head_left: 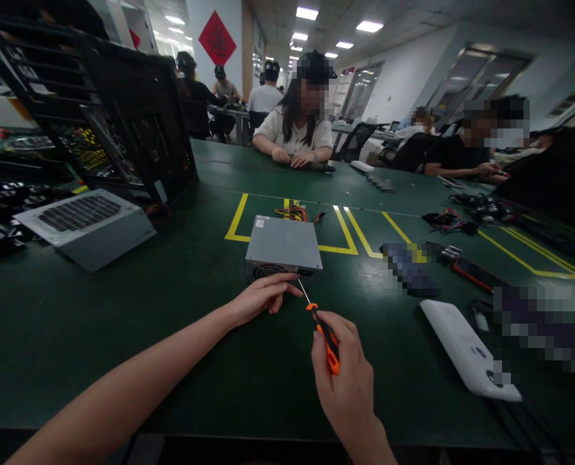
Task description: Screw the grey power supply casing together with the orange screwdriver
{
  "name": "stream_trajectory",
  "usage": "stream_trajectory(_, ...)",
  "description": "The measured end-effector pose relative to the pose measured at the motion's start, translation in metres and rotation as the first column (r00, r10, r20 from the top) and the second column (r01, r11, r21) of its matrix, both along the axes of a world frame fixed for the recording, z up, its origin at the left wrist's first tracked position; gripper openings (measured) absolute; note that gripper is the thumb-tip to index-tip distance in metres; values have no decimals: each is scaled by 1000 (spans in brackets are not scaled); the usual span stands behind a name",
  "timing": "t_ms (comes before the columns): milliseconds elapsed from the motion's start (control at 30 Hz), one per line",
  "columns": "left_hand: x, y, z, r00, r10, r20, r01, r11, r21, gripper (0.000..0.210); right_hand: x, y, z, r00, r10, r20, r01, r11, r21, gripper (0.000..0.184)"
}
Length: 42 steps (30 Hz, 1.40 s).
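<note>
A grey metal computer power supply (284,242) lies on the green table, its fan face toward me and its bundle of coloured cables (299,212) behind it. My right hand (348,365) is closed round the orange and black handle of a screwdriver (326,339). The screwdriver's thin shaft points up and left, its tip at the lower front of the power supply near the right side. My left hand (262,297) has its fingers stretched out along the front face, beside the tip. Whether the tip sits in a screw is too small to tell.
A second power supply (93,226) and a black computer case (122,123) stand at left. On the right lie a white power bank (468,349), a phone (481,271) and cables (449,221). Yellow tape (338,249) marks the table. A person (297,123) sits opposite.
</note>
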<state>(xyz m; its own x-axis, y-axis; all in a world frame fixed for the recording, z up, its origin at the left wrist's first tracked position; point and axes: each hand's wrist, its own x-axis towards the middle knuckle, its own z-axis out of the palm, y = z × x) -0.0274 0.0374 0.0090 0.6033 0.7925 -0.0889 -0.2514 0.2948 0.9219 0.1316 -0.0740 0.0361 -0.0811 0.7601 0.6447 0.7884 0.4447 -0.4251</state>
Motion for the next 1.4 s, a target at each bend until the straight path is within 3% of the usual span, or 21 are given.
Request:
stream_trajectory(133,0,0,0,1000,-2,-3,2,1000,-4,43,-2,0,0,990,52,132,-59,997,53,35)
stream_trajectory(333,0,0,1,1000,0,15,0,1000,-17,42,1,1,-2,998,-39,56,38,999,11,32)
stream_trajectory(533,2,2,-2,1000,9,29,-8,1000,-20,41,7,7,-5,975,59,215,-83,991,105,31)
stream_trajectory(700,2,1,-2,1000,17,26,-17,1000,-11,40,9,7,-6,987,-31,158,15,995,98,31)
stream_trajectory(867,3,1,-1,999,28,18,-27,999,-22,41,13,9,-5,974,49,223,-65,996,63,30)
stream_trajectory(1033,3,1,-1,1000,19,22,-19,1000,-21,40,12,8,-3,993,-101,52,100,995,29,28)
stream_trajectory(1267,3,2,-2,1000,1,22,-1,1000,-25,39,8,10,5,969,55,241,-98,981,169,25)
stream_trajectory(1400,3,2,-1,1000,-4,30,4,1000,-14,39,5,8,7,988,-19,155,0,993,121,26)
